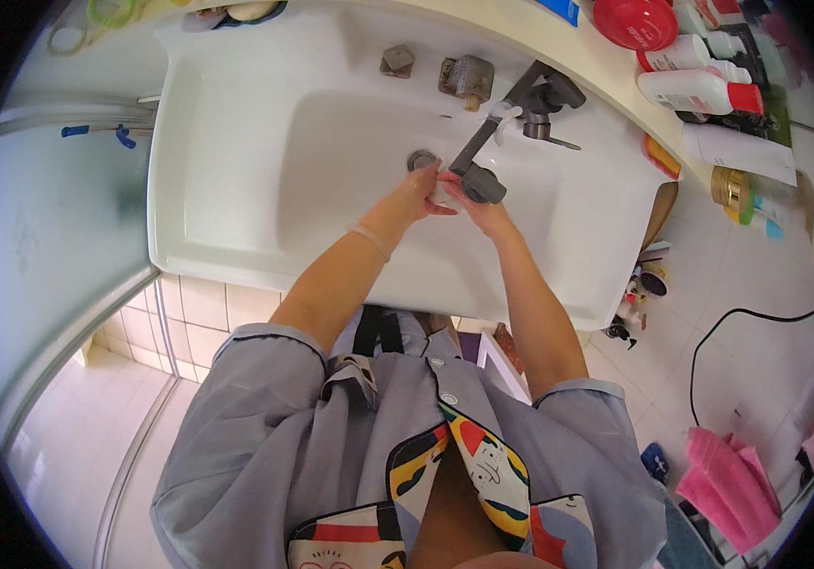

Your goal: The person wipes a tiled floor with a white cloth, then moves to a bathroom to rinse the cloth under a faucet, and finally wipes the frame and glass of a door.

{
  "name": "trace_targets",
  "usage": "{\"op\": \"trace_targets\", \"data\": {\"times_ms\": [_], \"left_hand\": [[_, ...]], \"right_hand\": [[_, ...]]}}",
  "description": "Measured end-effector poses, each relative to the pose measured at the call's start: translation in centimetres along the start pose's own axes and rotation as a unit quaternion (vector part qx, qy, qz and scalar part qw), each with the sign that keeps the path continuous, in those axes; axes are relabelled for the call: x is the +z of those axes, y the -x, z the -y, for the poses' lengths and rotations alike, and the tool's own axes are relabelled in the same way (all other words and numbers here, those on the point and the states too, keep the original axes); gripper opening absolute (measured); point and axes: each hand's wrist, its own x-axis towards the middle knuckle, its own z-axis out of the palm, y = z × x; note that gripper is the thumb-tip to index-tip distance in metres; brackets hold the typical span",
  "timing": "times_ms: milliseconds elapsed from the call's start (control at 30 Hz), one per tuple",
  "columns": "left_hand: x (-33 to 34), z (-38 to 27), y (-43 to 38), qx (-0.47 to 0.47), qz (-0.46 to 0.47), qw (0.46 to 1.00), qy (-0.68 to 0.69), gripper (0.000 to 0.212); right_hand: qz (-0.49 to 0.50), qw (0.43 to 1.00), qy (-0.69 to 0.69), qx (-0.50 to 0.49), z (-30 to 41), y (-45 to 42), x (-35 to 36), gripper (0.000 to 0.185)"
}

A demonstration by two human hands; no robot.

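Both hands meet beneath the dark grey faucet (481, 139), over the white washbasin (350, 227). My left hand (424, 190) curls its thumb and fingers around a small white object (444, 193), whose kind I cannot make out. From the other side, the fingers of my right hand (481, 211) touch that object. The faucet's spout end hides part of the right hand. Just beyond the left hand lies the round metal drain (421, 158). Something whitish and translucent is wrapped around the faucet's arm.
A square soap dispenser (468, 77) and a small grey block (397, 61) stand on the basin's back ledge. Bottles and tubes, among them a red-capped white bottle (695, 92), crowd the shelf at right. A frosted glass shower panel (58, 220) borders the left. A pink towel (730, 487) hangs at lower right.
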Motion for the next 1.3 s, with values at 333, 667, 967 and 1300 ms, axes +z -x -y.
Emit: {"op": "trace_targets", "data": {"times_ms": [333,667,967,1300], "left_hand": [[-0.5,-0.3,-0.3,0.052,0.136,0.981,0.124,0.031],[-0.9,0.5,-3.2,-0.001,0.255,0.951,0.176,0.029],[2.6,1.4,-1.5,0.099,0.148,0.975,0.13,0.026],[0.8,-0.5,-1.3,0.138,0.085,0.979,0.125,0.02]], "right_hand": [[-0.106,0.994,-0.025,-0.019,-1.1,0.0,0.6,0.03],[-0.316,0.914,0.209,-0.148,0.3,2.5,2.6,0.025],[-0.235,0.946,-0.042,0.218,-0.3,2.8,-0.4,0.018],[-0.305,0.861,-0.406,-0.017,3.6,-0.3,-9.8,0.045]]}}
